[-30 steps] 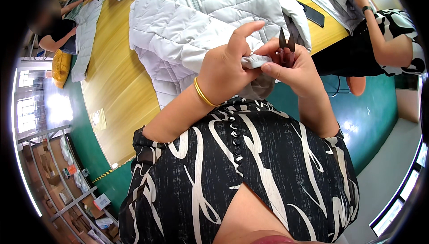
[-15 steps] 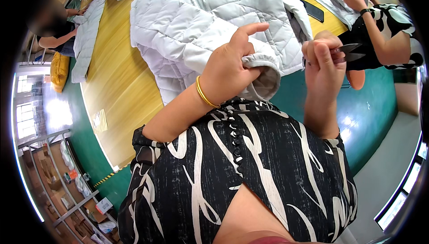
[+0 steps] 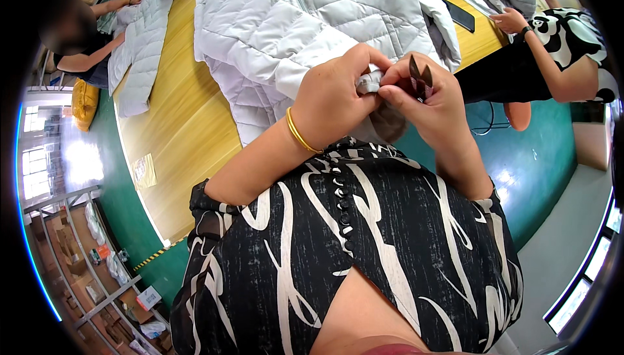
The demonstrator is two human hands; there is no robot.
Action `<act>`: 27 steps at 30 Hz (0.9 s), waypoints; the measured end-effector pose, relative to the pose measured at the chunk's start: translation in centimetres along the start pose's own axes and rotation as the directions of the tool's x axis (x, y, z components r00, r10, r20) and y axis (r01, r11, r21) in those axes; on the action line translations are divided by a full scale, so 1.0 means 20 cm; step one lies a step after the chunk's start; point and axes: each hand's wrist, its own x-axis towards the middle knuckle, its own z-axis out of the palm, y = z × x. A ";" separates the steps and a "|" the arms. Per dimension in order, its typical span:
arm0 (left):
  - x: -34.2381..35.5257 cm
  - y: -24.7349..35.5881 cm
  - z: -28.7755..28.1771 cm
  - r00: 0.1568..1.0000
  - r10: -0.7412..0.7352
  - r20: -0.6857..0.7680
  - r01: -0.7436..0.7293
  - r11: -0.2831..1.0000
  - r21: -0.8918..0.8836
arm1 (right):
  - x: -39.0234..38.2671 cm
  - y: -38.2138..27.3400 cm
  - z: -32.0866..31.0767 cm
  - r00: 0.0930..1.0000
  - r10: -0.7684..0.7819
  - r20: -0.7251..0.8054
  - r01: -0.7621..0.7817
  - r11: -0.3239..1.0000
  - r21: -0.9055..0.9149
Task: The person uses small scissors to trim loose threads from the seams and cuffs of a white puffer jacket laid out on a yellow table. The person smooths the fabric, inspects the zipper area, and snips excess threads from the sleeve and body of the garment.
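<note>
A light grey quilted jacket (image 3: 260, 43) lies across the table, one sleeve reaching toward me. My left hand (image 3: 335, 98), with a gold bangle at its wrist, is closed on the gathered sleeve cuff (image 3: 369, 82). Thumb and fingers of my right hand (image 3: 434, 105) pinch the cuff's other side, right beside the left fingertips. Tucked in that same right hand are small thread snips (image 3: 420, 81), their dark pointed blades sticking up, slightly apart; the fingers hide their handles. The cuff's opening hangs below, partly covered by my hands.
A black phone (image 3: 458, 15) rests on the wooden table (image 3: 188, 127) beyond the jacket. Two people handle other grey garments, one far left, one far right. An orange stool (image 3: 518, 116) stands at right on the green floor. Shelving (image 3: 81, 257) is at lower left.
My right hand has come left from beside the jacket to the cuff, bringing the snips, and now pinches it. My left index finger has curled in. Both other people's hands have shifted.
</note>
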 end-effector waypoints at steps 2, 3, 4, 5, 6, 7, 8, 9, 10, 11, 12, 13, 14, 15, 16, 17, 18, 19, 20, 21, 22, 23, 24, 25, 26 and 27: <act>0.02 -0.01 0.00 0.999 0.034 0.021 -0.036 0.996 0.080 | 0.00 0.02 -0.03 0.991 0.122 0.053 -0.126 0.988 0.084; 0.04 -0.02 0.01 0.998 0.053 0.030 -0.057 0.991 0.121 | 0.00 0.04 -0.06 0.987 0.145 0.068 -0.155 0.974 0.163; 0.05 -0.03 0.02 0.998 0.061 0.014 -0.062 0.991 0.117 | 0.00 0.07 -0.08 0.982 0.167 0.086 -0.183 0.953 0.240; 0.05 -0.02 0.02 0.998 0.063 0.000 -0.062 0.992 0.112 | -0.01 0.08 -0.09 0.987 0.155 0.037 -0.159 0.937 0.310; 0.04 -0.01 0.01 0.998 0.064 -0.015 -0.062 0.992 0.108 | -0.03 0.10 -0.11 0.989 0.146 -0.010 -0.132 0.917 0.377; 0.03 -0.01 0.01 0.998 0.059 -0.022 -0.057 0.995 0.081 | -0.06 0.13 -0.17 0.984 0.172 -0.040 -0.139 0.895 0.424; 0.02 -0.01 0.01 0.998 0.057 -0.034 -0.055 0.997 0.057 | -0.09 0.18 -0.25 0.986 0.161 -0.051 -0.125 0.899 0.419; 0.03 -0.01 0.01 0.997 0.063 -0.040 -0.062 0.998 0.017 | -0.14 0.23 -0.36 0.991 0.132 0.007 -0.125 0.918 0.377; 0.03 0.00 0.01 0.997 0.064 -0.043 -0.064 0.998 0.012 | -0.19 0.27 -0.45 0.983 0.183 -0.013 -0.170 0.933 0.317; 0.04 -0.01 0.01 0.997 0.068 -0.042 -0.068 0.998 -0.003 | -0.23 0.27 -0.54 0.944 0.331 0.020 -0.319 0.890 0.327; 0.04 -0.01 0.02 0.996 0.072 -0.043 -0.073 0.997 -0.014 | -0.30 0.36 -0.67 0.874 0.484 -0.025 -0.462 0.847 0.264; 0.04 -0.02 0.03 0.997 0.063 -0.045 -0.065 0.998 -0.028 | -0.33 0.42 -0.68 0.825 0.515 -0.231 -0.523 0.852 0.033; 0.04 -0.04 0.04 0.997 0.054 -0.050 -0.056 0.998 -0.040 | -0.35 0.46 -0.68 0.765 0.479 -0.430 -0.594 0.783 -0.184; 0.04 -0.05 0.05 0.998 0.043 -0.054 -0.046 0.998 -0.053 | -0.33 0.40 -0.63 0.804 0.422 -0.419 -0.500 0.862 -0.090; 0.04 -0.05 0.05 0.997 0.045 -0.055 -0.048 0.997 -0.058 | -0.31 0.33 -0.56 0.834 0.360 -0.417 -0.393 0.919 0.006; 0.05 -0.05 0.06 0.997 0.053 -0.049 -0.056 0.996 -0.066 | -0.28 0.25 -0.48 0.853 0.293 -0.431 -0.277 0.955 0.101; 0.05 -0.05 0.07 0.998 0.057 -0.040 -0.060 0.996 -0.070 | -0.27 0.21 -0.41 0.912 0.210 -0.352 -0.163 0.974 0.159; 0.06 -0.04 0.07 0.998 0.053 -0.035 -0.055 0.997 -0.060 | -0.25 0.16 -0.34 0.954 0.114 -0.278 -0.052 0.974 0.222; 0.06 -0.04 0.08 0.998 0.049 -0.035 -0.050 0.998 -0.044 | -0.22 0.14 -0.26 0.980 -0.005 -0.201 0.049 0.975 0.218; 0.05 -0.05 0.08 0.998 0.039 -0.042 -0.040 0.999 -0.027 | -0.16 0.08 -0.20 0.993 -0.002 -0.117 0.031 0.970 0.240; 0.05 -0.05 0.08 0.998 0.054 -0.036 -0.055 0.998 -0.020 | -0.12 0.03 -0.16 0.993 0.045 -0.105 -0.024 0.981 0.192; 0.04 -0.06 0.07 0.997 0.065 -0.035 -0.065 0.998 0.001 | -0.09 0.06 -0.12 0.998 0.022 -0.062 -0.014 0.993 0.120; 0.04 -0.06 0.07 0.997 0.071 -0.032 -0.071 0.997 0.017 | -0.06 0.09 -0.11 1.000 0.009 -0.017 -0.008 0.999 0.048; 0.04 -0.06 0.07 0.998 0.061 -0.028 -0.060 0.998 0.029 | -0.04 0.10 -0.09 1.000 -0.016 -0.024 0.017 0.999 0.049; 0.06 -0.07 0.06 0.998 0.051 -0.026 -0.050 0.998 0.041 | -0.02 0.11 -0.08 0.999 -0.041 -0.030 0.043 0.998 0.051; 0.06 -0.07 0.06 0.999 0.040 -0.025 -0.038 0.998 0.055 | -0.01 0.11 -0.07 0.997 -0.067 -0.035 0.069 0.996 0.054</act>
